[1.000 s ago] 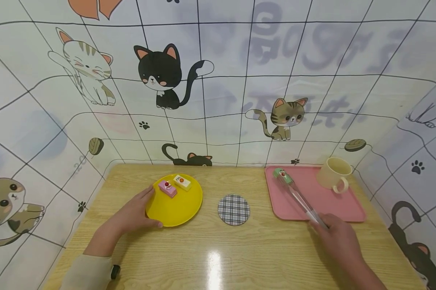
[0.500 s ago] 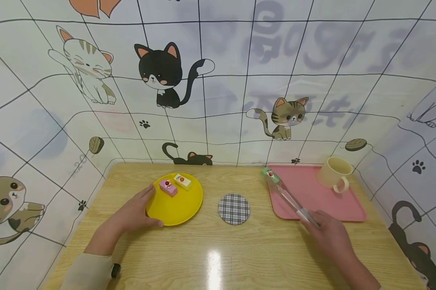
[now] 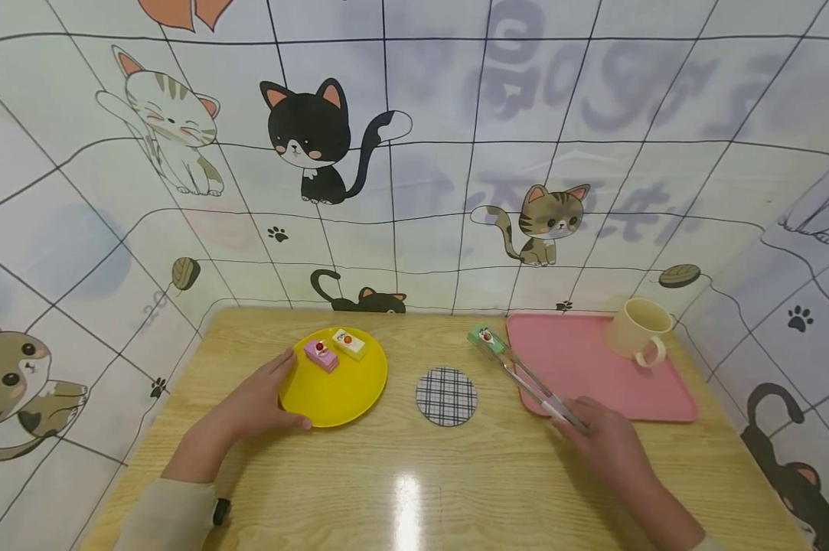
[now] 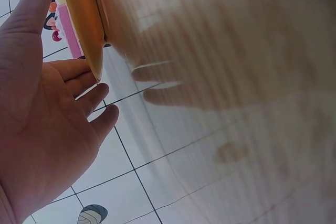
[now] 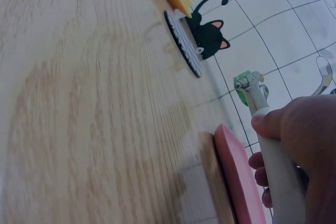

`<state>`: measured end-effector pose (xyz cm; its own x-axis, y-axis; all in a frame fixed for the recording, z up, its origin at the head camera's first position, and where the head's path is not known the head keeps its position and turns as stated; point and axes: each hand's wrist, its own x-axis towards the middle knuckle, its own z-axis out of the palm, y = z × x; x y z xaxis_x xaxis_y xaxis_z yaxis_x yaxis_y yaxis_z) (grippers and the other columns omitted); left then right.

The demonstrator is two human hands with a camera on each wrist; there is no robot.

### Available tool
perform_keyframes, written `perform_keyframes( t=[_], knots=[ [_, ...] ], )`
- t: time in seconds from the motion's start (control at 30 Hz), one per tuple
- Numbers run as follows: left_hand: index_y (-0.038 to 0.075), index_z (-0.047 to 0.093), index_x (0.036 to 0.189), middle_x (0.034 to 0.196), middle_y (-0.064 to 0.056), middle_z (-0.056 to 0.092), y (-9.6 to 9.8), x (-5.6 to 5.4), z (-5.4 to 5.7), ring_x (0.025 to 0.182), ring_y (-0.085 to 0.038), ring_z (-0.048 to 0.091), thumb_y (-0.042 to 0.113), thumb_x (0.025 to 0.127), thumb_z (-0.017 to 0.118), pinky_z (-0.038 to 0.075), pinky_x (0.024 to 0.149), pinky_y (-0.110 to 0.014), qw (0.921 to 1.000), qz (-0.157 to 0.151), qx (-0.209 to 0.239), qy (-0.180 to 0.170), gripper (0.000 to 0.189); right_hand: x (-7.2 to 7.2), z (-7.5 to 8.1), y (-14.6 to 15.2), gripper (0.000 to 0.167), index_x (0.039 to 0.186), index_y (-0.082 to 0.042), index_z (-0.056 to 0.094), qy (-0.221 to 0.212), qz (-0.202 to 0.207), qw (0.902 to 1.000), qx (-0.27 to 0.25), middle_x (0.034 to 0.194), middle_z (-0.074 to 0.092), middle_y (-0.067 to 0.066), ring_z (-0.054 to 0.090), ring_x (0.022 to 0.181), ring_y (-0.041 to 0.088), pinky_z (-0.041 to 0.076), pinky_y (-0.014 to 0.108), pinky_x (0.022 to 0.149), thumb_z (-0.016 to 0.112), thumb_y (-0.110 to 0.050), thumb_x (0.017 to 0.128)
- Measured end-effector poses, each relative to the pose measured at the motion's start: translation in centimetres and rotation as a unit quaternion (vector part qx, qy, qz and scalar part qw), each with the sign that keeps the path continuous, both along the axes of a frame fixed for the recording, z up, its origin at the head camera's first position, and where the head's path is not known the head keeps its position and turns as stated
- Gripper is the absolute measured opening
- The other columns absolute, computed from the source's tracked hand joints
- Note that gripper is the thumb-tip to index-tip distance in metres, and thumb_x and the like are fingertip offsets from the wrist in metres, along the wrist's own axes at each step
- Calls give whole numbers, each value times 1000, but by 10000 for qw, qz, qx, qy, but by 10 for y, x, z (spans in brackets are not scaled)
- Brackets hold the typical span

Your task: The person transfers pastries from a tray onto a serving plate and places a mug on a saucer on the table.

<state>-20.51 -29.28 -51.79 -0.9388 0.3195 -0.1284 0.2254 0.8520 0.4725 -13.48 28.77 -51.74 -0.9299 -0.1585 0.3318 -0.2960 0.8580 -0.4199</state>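
Two toy cakes (image 3: 322,359) plated, green cake (image 3: 489,340) unplated in tongs (image 3: 552,404).
Pinched on tongs: right hand (image 3: 605,442); left hand (image 3: 257,399) spread at plate (image 3: 337,402).

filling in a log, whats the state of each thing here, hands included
left hand, touching plate
right hand, gripping tongs
tongs, closed on green cake
green cake, held aloft
plate, flat
pink cake, on plate
pale cake, on plate
mug, upright on tray, contents unclear
tray, flat
coaster, flat

White grid-lined walls (image 3: 428,99) with cartoon cats (image 3: 309,130) behind a glossy wood-grain table (image 3: 345,482).
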Motion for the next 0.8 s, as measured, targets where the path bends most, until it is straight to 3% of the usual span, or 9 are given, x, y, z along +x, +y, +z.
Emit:
perform_keyframes(
  t=[0.37,0.6,0.8],
  knots=[
    [-8,31,169,179,-28,24,1,-1,0,161,-53,28,59,78,98,27,130,-67,10000,-33,-10,20,132,-7,-2,-21,24,116,-10,86,246,507,9984,56,94,68,-14,55,74,3,48,29,61,91,-16,93],
    [-7,30,170,180,-27,23,1,0,1,162,-53,27,61,78,97,27,130,-67,10000,0,-18,-40,133,-12,2,-35,30,122,-9,84,-44,821,9964,226,94,64,-14,51,75,3,48,29,63,90,-20,95],
    [-7,30,170,180,-27,23,0,-1,0,162,-52,27,62,78,96,27,130,-67,10000,4,-57,-38,132,-17,4,-47,34,126,-8,84,-90,1064,9940,231,98,72,-11,53,75,2,51,28,64,90,-18,94]
  ],
)
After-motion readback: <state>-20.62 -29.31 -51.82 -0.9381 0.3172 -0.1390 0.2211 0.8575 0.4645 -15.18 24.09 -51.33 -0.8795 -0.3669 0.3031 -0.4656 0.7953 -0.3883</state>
